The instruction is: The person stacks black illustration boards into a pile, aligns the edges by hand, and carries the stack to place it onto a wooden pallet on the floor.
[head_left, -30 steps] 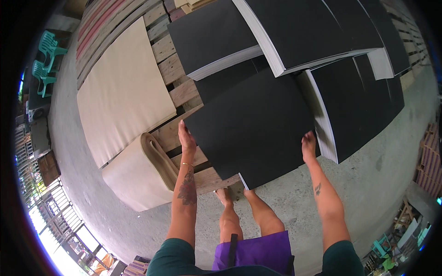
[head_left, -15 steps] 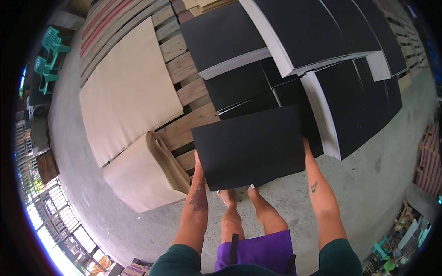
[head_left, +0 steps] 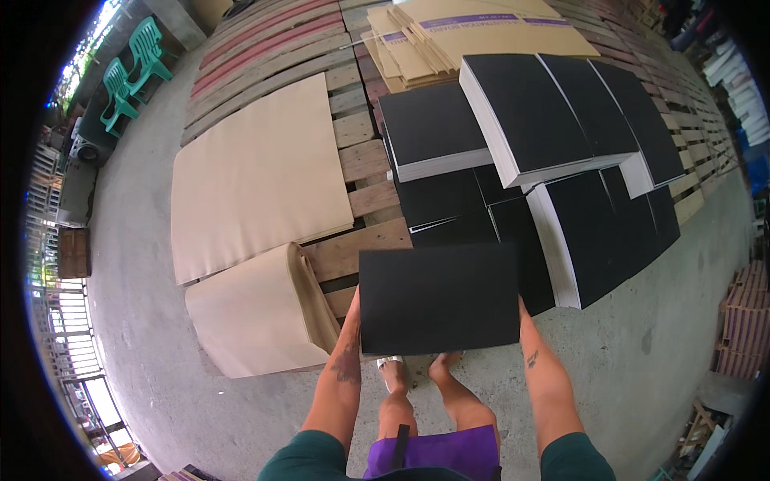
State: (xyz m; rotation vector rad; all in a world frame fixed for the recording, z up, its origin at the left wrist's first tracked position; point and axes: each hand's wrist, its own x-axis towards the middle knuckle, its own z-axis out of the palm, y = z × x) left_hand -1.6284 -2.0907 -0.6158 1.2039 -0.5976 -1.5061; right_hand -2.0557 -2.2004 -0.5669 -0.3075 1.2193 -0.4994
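Note:
A flat black rectangular sheet (head_left: 439, 298) is held level in front of me, above the floor and the near edge of the pallet; whether it is one sheet or several I cannot tell. My left hand (head_left: 356, 303) grips its left edge and my right hand (head_left: 523, 308) its right edge, with most fingers hidden beneath. Just beyond it lie stacks of black-topped sheets with white sides (head_left: 553, 120), piled at uneven heights. Left of my left hand rests a folded tan paper sheet (head_left: 249, 313), and past that a flat pile of tan sheets (head_left: 261, 176).
Wooden pallets (head_left: 361, 247) carry all the stacks. Flattened cardboard cartons (head_left: 497, 36) lie at the far side. Green plastic chairs (head_left: 148, 52) stand at the far left on the concrete floor (head_left: 136, 321). More stacked slats (head_left: 746, 321) sit at the right.
The black sheet has straightened from a tilt and come a little nearer to me, both hands still on it. My view has shifted, showing more of the far pallets and cartons.

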